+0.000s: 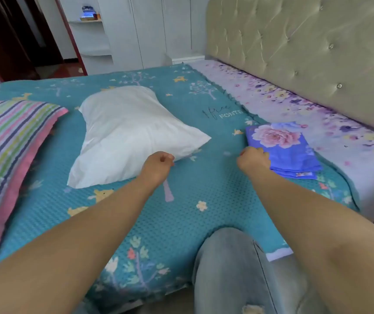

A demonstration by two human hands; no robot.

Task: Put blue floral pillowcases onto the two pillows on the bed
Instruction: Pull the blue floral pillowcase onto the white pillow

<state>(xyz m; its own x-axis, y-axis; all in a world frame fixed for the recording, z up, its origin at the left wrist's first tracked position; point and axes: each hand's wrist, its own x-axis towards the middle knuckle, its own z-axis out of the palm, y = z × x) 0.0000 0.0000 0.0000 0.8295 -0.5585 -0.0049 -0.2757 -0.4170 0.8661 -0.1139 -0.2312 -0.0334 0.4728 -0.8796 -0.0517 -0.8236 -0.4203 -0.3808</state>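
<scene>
A bare white pillow (131, 134) lies on the teal bedspread (204, 184) in the middle of the bed. A second pillow in a pink striped cover (11, 141) lies at the left. Folded blue floral pillowcases (287, 150) with a large pink rose print sit stacked at the right. My left hand (157, 165) is curled into a fist at the white pillow's near edge and holds nothing I can see. My right hand (252, 159) is also curled, right against the left edge of the folded stack, with no cloth visibly in its fingers.
My knee in light jeans (233, 268) rests on the bed's near edge. A tufted beige headboard (306, 55) runs along the right above a purple floral sheet (294, 107). White wardrobes (149, 30) and a dark doorway (11, 35) stand beyond the bed.
</scene>
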